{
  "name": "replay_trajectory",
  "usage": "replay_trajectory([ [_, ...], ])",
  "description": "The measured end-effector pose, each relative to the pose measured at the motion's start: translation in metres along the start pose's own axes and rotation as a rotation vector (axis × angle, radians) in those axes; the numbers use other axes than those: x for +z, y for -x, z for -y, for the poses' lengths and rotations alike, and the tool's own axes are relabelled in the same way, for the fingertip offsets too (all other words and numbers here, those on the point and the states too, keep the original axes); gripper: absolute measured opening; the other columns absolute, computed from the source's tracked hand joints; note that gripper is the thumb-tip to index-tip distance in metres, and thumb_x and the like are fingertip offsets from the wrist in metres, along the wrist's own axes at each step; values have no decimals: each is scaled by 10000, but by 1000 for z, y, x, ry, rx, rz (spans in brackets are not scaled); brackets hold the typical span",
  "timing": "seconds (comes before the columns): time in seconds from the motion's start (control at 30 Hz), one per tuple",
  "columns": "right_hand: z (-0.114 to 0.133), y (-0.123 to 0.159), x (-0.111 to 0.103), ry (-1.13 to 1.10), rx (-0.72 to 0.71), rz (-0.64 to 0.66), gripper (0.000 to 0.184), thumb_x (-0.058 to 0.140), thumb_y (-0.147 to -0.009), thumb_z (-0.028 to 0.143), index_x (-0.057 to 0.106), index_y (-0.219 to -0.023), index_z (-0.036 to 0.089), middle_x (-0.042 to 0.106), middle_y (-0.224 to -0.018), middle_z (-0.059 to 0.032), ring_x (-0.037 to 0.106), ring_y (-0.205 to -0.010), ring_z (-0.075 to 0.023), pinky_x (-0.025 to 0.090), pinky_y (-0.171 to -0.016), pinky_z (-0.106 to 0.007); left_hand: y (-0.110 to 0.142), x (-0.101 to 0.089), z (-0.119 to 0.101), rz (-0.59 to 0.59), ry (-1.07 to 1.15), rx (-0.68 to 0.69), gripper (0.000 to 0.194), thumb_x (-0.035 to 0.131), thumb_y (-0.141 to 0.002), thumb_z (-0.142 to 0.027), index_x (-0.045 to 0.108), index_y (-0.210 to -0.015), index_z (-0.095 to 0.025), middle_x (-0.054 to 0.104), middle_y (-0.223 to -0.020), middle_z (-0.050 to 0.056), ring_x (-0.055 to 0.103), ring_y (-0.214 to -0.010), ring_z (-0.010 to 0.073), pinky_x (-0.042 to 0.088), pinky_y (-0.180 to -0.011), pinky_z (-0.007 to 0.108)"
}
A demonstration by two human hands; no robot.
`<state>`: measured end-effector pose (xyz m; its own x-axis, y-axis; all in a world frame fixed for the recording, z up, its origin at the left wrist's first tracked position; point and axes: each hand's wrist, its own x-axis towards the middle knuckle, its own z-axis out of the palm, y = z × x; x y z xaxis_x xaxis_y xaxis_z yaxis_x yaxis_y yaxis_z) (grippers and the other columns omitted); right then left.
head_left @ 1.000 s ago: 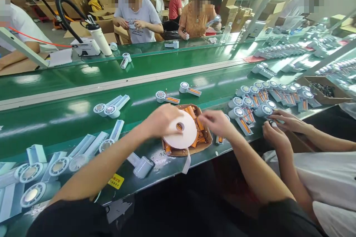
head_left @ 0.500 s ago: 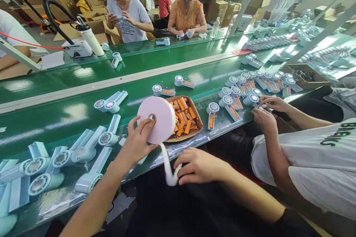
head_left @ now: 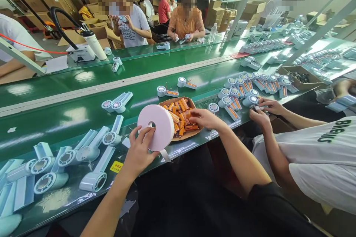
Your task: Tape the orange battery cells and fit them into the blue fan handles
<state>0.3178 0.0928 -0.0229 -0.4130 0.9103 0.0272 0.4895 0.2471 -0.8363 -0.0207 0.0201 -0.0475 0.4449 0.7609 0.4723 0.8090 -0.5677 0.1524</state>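
Observation:
My left hand (head_left: 141,148) grips a large pale pink roll of tape (head_left: 160,124), with fingers at its core hole and thumb at the lower edge. A short white tape end (head_left: 165,155) hangs below the roll. My right hand (head_left: 207,119) reaches over the cardboard tray (head_left: 199,130), its fingers partly bent and apart at the orange wired battery packs (head_left: 181,127). Nothing is visibly held in it. The roll hides the tray's left side.
Pale blue fan housings (head_left: 93,181) lie at left. Assembled units (head_left: 228,105) with orange packs are grouped at right, beside a co-worker's hands (head_left: 264,113). A green conveyor belt (head_left: 75,111) runs behind. More people sit across the line.
My right hand has left the tape strip below the roll and moved up and right to the battery tray. The hanging tape is shorter. My left hand still holds the roll.

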Motion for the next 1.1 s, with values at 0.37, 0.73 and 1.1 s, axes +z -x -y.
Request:
replay_trajectory([
  [0.37, 35, 33, 24, -470, 63, -97, 573, 792, -880, 409, 708, -1405, 197, 829, -973, -47, 774, -872, -204, 653, -813, -343, 0, -8, -11, 25, -90, 81, 708, 789, -823, -195, 599, -1504, -227, 703, -1336, 146, 472, -1373, 418, 522, -1122, 535],
  [0.73, 45, 32, 27, 15, 1, -110, 494, 677, -956, 309, 700, -1443, 230, 794, -859, -4, 735, -810, -205, 610, -807, -329, -2, -13, -17, 19, -179, 149, 689, 660, -871, -93, 600, -1537, -260, 730, -1340, 108, 517, -1342, 370, 470, -1169, 510],
  [1.1, 49, 22, 63, -724, 43, -448, 536, 868, -763, 457, 732, -1237, 246, 833, -1008, -53, 792, -942, -262, 679, -797, -390, -6, -7, -40, -142, -188, -21, 622, 671, -954, -222, 582, -1560, -330, 759, -1223, 91, 522, -1159, 362, 240, -1268, 689],
])
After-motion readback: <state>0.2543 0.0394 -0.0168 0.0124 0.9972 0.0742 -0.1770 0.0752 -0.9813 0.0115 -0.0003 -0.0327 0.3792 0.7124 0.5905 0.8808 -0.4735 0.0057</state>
